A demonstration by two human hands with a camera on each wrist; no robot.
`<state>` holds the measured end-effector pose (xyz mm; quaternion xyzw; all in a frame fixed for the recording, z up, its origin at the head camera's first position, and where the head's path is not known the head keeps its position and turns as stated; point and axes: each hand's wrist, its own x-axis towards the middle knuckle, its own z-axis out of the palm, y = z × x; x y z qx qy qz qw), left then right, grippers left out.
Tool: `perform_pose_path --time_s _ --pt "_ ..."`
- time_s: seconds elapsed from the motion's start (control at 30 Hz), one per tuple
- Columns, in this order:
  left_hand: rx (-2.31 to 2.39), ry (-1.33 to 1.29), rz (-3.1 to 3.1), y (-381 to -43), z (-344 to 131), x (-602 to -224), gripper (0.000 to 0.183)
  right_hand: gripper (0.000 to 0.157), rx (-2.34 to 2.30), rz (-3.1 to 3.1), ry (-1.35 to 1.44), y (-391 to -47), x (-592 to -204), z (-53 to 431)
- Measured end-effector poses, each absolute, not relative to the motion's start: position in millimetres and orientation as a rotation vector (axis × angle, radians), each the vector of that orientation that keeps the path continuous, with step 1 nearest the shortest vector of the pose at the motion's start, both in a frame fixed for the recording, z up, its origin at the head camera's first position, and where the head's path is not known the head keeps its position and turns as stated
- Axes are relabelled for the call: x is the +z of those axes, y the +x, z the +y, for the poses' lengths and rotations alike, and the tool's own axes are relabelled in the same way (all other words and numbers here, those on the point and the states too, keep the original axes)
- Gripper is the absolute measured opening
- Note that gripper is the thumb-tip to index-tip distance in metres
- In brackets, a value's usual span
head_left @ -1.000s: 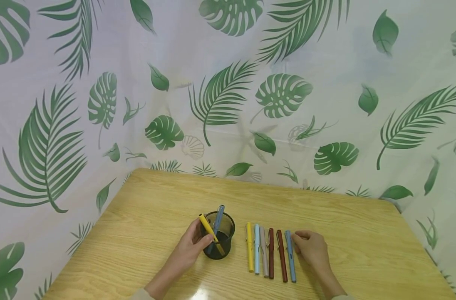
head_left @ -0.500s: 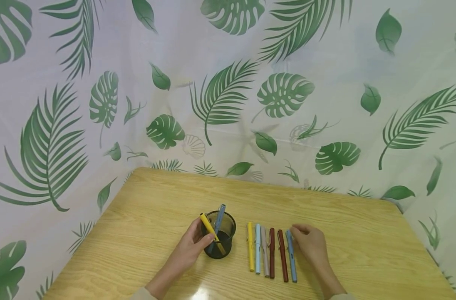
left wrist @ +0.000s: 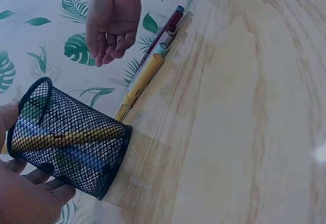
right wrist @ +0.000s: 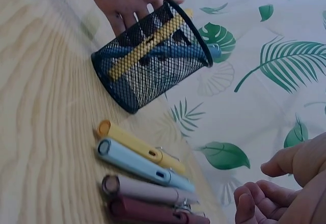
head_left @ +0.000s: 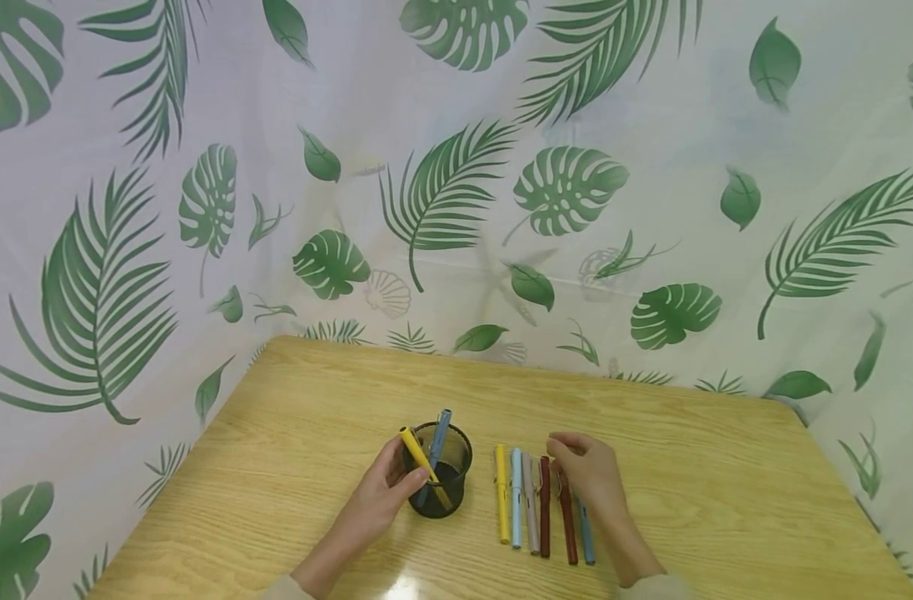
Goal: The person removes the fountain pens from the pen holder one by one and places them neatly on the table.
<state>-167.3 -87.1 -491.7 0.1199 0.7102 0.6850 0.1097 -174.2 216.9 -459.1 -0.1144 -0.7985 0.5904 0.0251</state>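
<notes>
My left hand (head_left: 374,493) grips a black mesh pen cup (head_left: 440,507) from its left side, thumb at the rim. Inside lean a yellow pen (head_left: 414,447) and a blue pen (head_left: 440,432). To the cup's right lies a row of capped pens: yellow (head_left: 502,500), light blue (head_left: 516,504), greyish pink (head_left: 531,512), two dark red ones (head_left: 544,517), and blue (head_left: 587,542) at the right end. Above the dark red pens' cap ends, my right hand (head_left: 595,479) holds nothing, its fingers loosely bent. It partly hides the right dark red pen and the blue one.
The pens and cup stand on a wood-grain table (head_left: 336,383). Behind and to the left hangs a white curtain (head_left: 456,300) printed with green leaves, close along the table's far edge.
My right hand has moved left, from beside the blue pen at the row's end to over the dark red pens. The left hand and the cup stay in place.
</notes>
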Motion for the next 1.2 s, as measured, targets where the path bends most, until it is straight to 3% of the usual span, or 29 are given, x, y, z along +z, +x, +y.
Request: perform_pose_path --time_s 1.2 --pt "2.051 0.356 2.063 -169.1 -87.0 -493.4 0.078 0.031 1.891 -2.462 -0.052 -194.6 -451.8 121.6"
